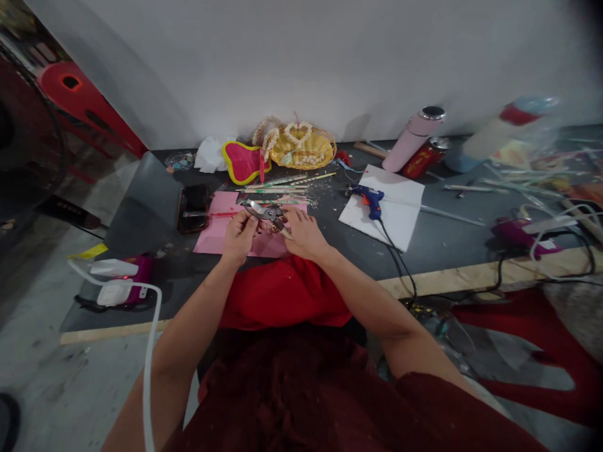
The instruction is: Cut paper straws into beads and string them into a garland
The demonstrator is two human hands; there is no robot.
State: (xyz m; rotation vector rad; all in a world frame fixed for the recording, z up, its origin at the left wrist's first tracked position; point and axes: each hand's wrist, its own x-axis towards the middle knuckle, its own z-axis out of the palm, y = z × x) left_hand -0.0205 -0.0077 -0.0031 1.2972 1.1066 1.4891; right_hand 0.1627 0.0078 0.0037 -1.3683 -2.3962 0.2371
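My right hand [305,233] is wrapped round the handles of a pair of pruning shears [267,213], whose blades point left over a pink sheet [214,229]. Close to the blades, the fingers of my left hand [240,235] are pinched together. What they hold, if anything, is too small to make out. Small light-coloured bits [273,228] lie on the sheet between my hands, partly hidden by them. Just beyond, several thin sticks [277,189], some with green-patterned wrapping, lie side by side. A red cloth [287,294] covers my lap below my hands.
A phone [193,208] lies left of the sheet. Behind stand a woven basket [306,154] and a pink-and-yellow shape [242,162]. A blue glue gun [370,199] rests on a white board [400,216], its cord trailing over the edge. Further right are a pink flask [412,139] and red can [426,157].
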